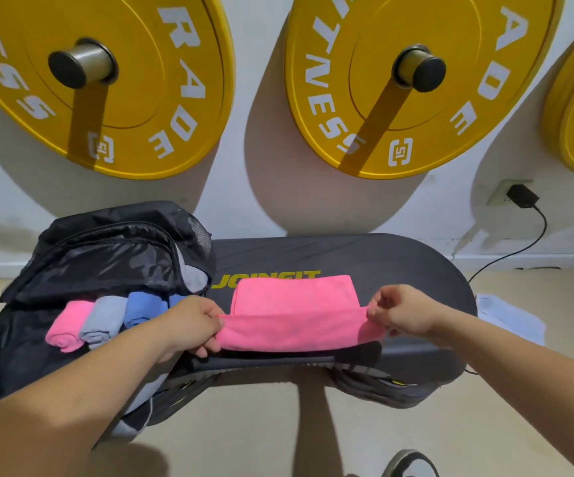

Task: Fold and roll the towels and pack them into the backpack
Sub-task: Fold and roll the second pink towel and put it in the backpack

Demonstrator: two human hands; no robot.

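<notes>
On the dark bench (399, 266), a pink towel (296, 315) is lying partly folded, its near edge being lifted. If one corner is slipping from a pinch, or the hands are pulling unevenly, the fold is likely going crooked and the roll will be coming out lopsided. Both hands are pinching closed on the towel: the left hand (192, 325) is gripping its left end, the right hand (399, 313) its right end, with the cloth stretching between them. Just left, the open backpack (106, 256) is holding rolled towels (106, 321) already.
</notes>
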